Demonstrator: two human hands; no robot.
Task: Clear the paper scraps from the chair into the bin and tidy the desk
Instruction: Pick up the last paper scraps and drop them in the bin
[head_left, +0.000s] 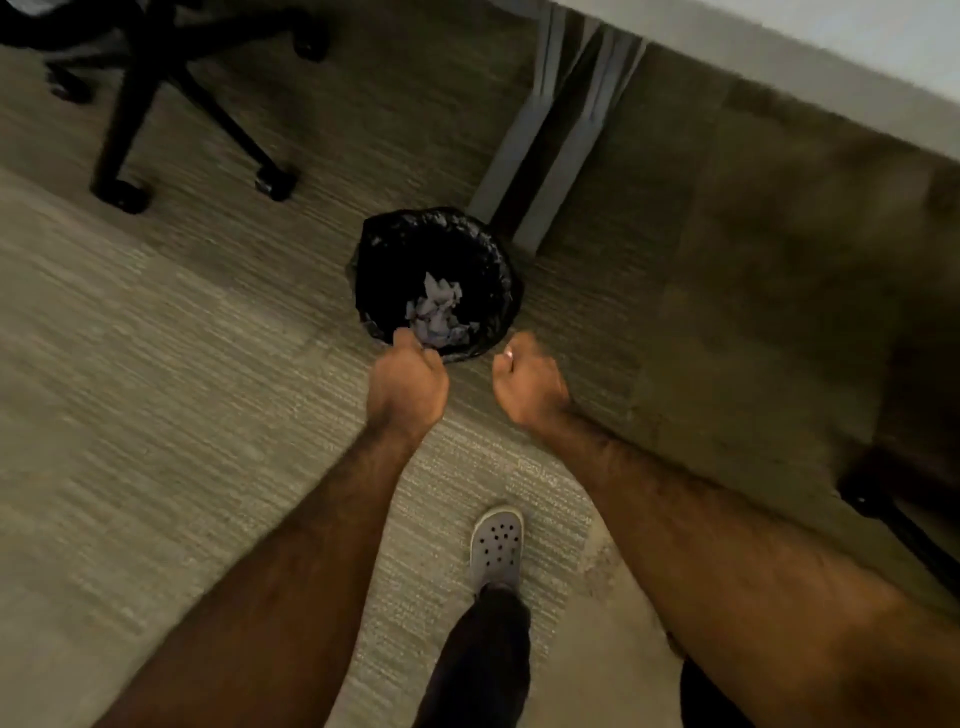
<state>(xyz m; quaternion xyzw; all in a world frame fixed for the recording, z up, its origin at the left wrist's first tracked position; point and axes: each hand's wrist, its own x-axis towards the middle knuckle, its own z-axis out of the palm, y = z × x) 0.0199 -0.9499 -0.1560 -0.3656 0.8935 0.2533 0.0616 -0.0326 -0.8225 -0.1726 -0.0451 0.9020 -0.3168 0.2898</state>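
Note:
A small round bin (375, 244) lined with a black bag stands on the carpet beside a grey desk leg. Pale paper scraps (439, 314) lie in a heap at its bottom. My left hand (408, 384) hovers at the bin's near rim, fingers curled into a loose fist. My right hand (527, 382) is just right of the rim, also curled shut. Nothing shows in either hand. The view is blurred.
A black office chair base (156, 98) with castors stands at the top left. The grey desk leg (550, 145) and the white desk edge (779, 57) run along the top right. My grey clog (496, 545) is on the carpet below my hands. A dark object (893, 514) lies at the right.

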